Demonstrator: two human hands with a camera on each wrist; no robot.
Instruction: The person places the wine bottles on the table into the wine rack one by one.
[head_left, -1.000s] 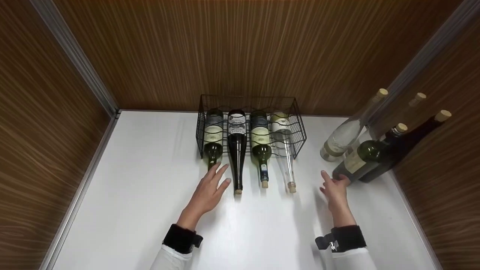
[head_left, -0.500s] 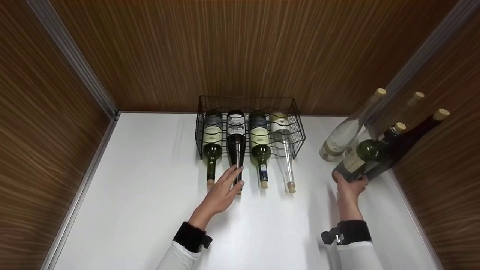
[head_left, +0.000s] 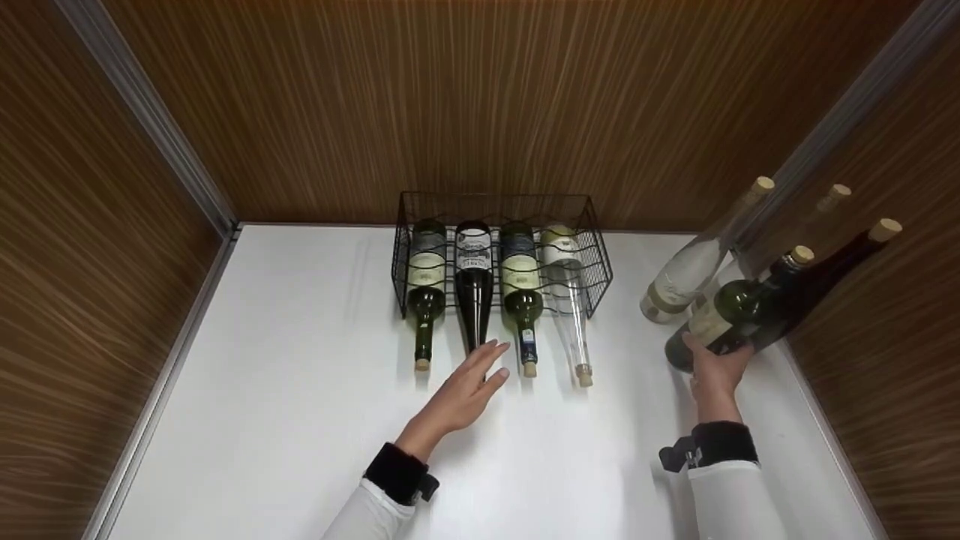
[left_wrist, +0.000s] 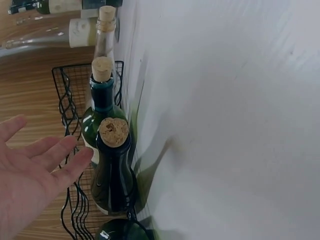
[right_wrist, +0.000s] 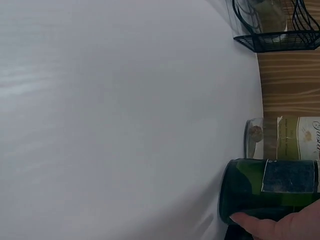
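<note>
My right hand (head_left: 718, 373) grips a green wine bottle (head_left: 709, 328) low on its body, at the right of the head view. The bottle stands corked on the white tabletop. In the right wrist view one digit (right_wrist: 265, 226) lies along the bottle's base. My left hand (head_left: 461, 394) has its fingers extended over the neck of a dark wine bottle (head_left: 474, 296), hiding its cork in the head view. From the left wrist, that hand (left_wrist: 35, 175) appears beside the dark bottle (left_wrist: 112, 180) and holds nothing. Whether it touches the bottle I cannot tell.
A black wire rack (head_left: 591, 198) against the back panel holds several bottles lying neck-forward, including a clear one (head_left: 576, 315). Around the gripped bottle stand a frosted clear bottle (head_left: 686, 274), a dark red bottle (head_left: 832, 277) and another clear one behind. Wood-grain panels (head_left: 480, 97) enclose the table.
My left hand has moved right, from the leftmost bottle's neck to past the dark one. My right hand has reached to the green bottle and taken hold; the bottle stays about in place.
</note>
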